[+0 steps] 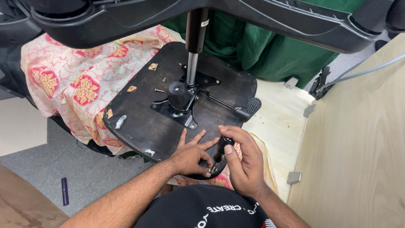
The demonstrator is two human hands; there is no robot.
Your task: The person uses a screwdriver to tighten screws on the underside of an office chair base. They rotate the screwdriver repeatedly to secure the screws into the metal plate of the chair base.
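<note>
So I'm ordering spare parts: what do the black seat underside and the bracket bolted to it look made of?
Flat black seat underside: probably painted wood, with pale chips showing through. Black mounting bracket: seemingly pressed steel with a smooth, glossy coating.

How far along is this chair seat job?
The black metal plate with its gas cylinder already sits on the upturned seat base. In hand: the right hand holds a dark-handled tool at the seat's near edge, the left hand steadying there. Left: loose screws lie unused.
</note>
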